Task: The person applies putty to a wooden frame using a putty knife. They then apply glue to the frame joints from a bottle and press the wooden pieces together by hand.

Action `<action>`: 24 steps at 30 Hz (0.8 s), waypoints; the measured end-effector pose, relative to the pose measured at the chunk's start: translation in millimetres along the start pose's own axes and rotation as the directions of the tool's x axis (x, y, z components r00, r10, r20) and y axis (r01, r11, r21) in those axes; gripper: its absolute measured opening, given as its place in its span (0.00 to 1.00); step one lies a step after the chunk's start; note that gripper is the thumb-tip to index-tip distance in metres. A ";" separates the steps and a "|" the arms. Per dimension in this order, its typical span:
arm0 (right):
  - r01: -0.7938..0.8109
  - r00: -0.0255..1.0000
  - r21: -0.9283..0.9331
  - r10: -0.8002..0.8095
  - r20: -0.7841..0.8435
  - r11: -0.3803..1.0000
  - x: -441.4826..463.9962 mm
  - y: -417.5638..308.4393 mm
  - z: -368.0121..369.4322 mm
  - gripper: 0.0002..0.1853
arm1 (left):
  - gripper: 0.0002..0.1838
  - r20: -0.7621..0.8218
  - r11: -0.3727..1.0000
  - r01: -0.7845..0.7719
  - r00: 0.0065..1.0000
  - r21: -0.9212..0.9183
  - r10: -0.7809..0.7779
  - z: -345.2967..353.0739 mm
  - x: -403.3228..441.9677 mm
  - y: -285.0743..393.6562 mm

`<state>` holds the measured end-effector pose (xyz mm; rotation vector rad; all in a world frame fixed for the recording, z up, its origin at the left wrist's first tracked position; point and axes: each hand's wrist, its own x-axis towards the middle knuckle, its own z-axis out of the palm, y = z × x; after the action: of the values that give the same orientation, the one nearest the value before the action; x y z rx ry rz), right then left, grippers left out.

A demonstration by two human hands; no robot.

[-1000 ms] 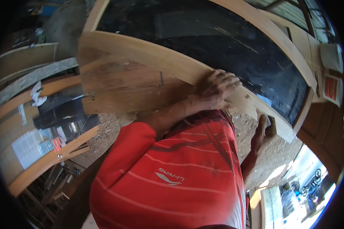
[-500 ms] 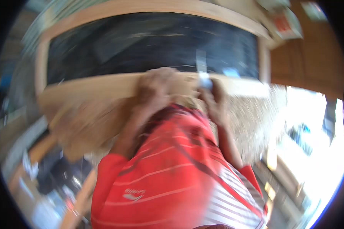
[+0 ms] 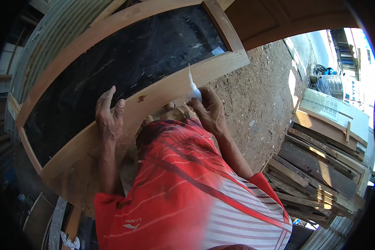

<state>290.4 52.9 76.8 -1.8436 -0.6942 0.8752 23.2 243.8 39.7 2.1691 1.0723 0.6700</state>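
Note:
My right hand (image 3: 211,110) is closed around a small white squeeze bottle (image 3: 195,94) with a long thin nozzle pointing up and away. The nozzle tip overlaps the near rail of a wooden frame (image 3: 158,92); whether it touches the wood I cannot tell. Inside the frame lies a black panel (image 3: 125,58) with dusty smears and pale scratches. My left hand (image 3: 109,116) has its thumb and fingers apart and holds nothing. It is over the near rail, left of a dark knot in the wood.
A small pale blue patch (image 3: 217,51) lies at the panel's right corner. Brown panelled wood (image 3: 279,18) stands beyond. Corrugated sheeting (image 3: 50,50) is at the left. Stacked boards (image 3: 316,166) lie at right, past chip-strewn ground (image 3: 254,108).
My view has turned, so the frame now slants up to the right. My left hand has come off its place on the near rail and opened. The bottle stays in my right hand.

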 end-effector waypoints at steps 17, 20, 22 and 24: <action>0.195 0.958 0.119 -0.215 0.191 0.974 145.6 22.0 -61.5 0.15 | 0.27 -0.420 0.857 0.425 0.862 0.292 -0.284 4.6 -30.8 19.3; 0.246 0.929 0.154 -0.278 0.245 0.957 165.5 14.1 -43.7 0.14 | 0.33 -0.471 0.794 0.542 0.796 0.275 -0.380 12.3 -55.3 30.7; 0.261 0.902 0.125 -0.288 0.322 0.957 177.7 9.7 -36.5 0.13 | 0.41 -0.455 0.773 0.576 0.782 0.267 -0.425 18.5 -66.9 39.0; 0.303 0.875 0.095 -0.316 0.366 0.948 185.7 4.5 -21.3 0.13 | 0.48 -0.409 0.773 0.581 0.789 0.253 -0.459 23.6 -74.5 44.2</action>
<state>416.3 182.5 28.7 -1.4854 -1.1740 1.0274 21.2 154.1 43.0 1.9179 2.0376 0.5998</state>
